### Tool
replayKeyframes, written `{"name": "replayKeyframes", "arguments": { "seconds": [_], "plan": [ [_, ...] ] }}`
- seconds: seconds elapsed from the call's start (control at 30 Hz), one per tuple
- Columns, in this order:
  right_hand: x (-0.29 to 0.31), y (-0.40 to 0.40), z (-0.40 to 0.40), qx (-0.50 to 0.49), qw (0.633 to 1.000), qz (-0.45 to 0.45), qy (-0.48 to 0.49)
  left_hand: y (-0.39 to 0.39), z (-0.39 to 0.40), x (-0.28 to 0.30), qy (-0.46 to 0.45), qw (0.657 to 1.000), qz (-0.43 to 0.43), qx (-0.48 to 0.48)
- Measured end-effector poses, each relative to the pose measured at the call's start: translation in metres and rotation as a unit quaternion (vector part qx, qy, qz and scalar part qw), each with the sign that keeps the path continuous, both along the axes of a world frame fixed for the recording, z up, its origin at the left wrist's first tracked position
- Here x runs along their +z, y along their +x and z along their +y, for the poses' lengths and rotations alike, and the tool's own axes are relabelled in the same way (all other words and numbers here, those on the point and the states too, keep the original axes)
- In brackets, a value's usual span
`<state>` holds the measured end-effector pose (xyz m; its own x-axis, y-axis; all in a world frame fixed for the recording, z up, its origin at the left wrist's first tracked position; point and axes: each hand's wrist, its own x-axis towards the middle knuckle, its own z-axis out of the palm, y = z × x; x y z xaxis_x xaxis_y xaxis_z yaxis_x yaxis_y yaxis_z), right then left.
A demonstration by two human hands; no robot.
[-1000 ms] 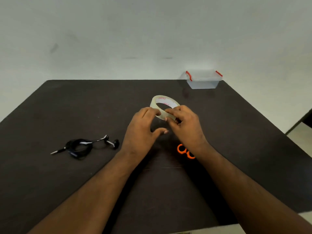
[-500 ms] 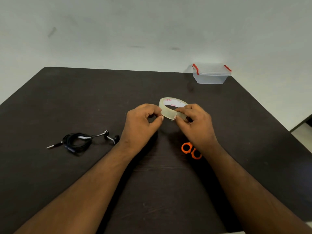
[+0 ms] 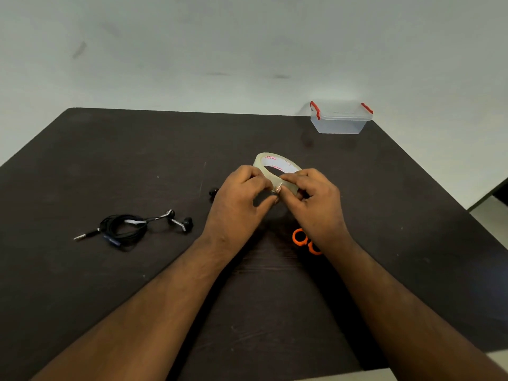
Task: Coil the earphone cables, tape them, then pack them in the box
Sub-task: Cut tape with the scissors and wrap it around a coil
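Observation:
A clear tape roll (image 3: 275,163) with red print is held above the middle of the dark table (image 3: 137,149). My left hand (image 3: 239,202) grips its near left rim, thumb and forefinger pinched at the tape's edge. My right hand (image 3: 316,202) holds the near right rim, fingertips meeting the left hand's at a lifted tape end. A coiled black earphone (image 3: 123,228) lies on the table to the left, plug pointing left and earbuds to the right. A clear plastic box (image 3: 341,119) with red clips and its lid on stands at the far right corner.
Orange-handled scissors (image 3: 301,239) lie on the table under my right wrist, mostly hidden. A small black object (image 3: 213,192), perhaps an earbud of another earphone, peeks out beside my left hand. A pale wall rises behind the table; the floor shows at the right edge.
Both hands stay on the tape roll with small finger shifts; the fingertips now pinch together at the roll's near edge. The view has drifted slightly. A small black object shows beside my left hand.

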<state>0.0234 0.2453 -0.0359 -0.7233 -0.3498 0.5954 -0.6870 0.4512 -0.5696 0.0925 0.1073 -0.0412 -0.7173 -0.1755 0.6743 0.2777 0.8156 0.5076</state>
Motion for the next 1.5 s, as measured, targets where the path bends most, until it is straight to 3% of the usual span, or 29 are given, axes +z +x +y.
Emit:
{"name": "replayKeyframes", "arguments": {
  "seconds": [0.2,0.43,0.57,0.7,0.93,1.13,1.33,1.5],
  "plan": [
    [-0.002,-0.001,-0.001,0.0,1.0,-0.003,-0.013,-0.003,-0.003,-0.003,0.01,0.999,0.031,-0.009],
    [-0.004,-0.007,0.002,-0.001,1.0,-0.026,-0.013,-0.007,-0.006,-0.002,0.219,0.976,0.003,-0.016],
    [-0.003,-0.011,0.006,-0.007,0.999,-0.032,-0.04,-0.008,-0.01,0.005,0.415,0.909,-0.028,-0.036],
    [0.002,-0.017,0.016,-0.002,0.999,-0.033,-0.041,-0.004,-0.026,0.016,0.597,0.794,-0.016,-0.111],
    [0.005,-0.017,0.013,-0.018,1.0,-0.015,0.016,-0.004,-0.025,0.019,0.638,0.743,-0.075,-0.188],
    [0.002,-0.025,0.02,-0.033,0.999,0.003,0.03,-0.003,-0.046,0.023,0.708,0.688,-0.024,-0.158],
    [0.001,-0.028,0.017,-0.015,0.996,0.012,0.089,-0.002,-0.052,0.022,0.708,0.68,-0.055,-0.181],
    [0.0,-0.027,0.017,-0.014,0.995,0.002,0.103,-0.001,-0.048,0.02,0.637,0.756,-0.08,-0.127]
  ]
}}
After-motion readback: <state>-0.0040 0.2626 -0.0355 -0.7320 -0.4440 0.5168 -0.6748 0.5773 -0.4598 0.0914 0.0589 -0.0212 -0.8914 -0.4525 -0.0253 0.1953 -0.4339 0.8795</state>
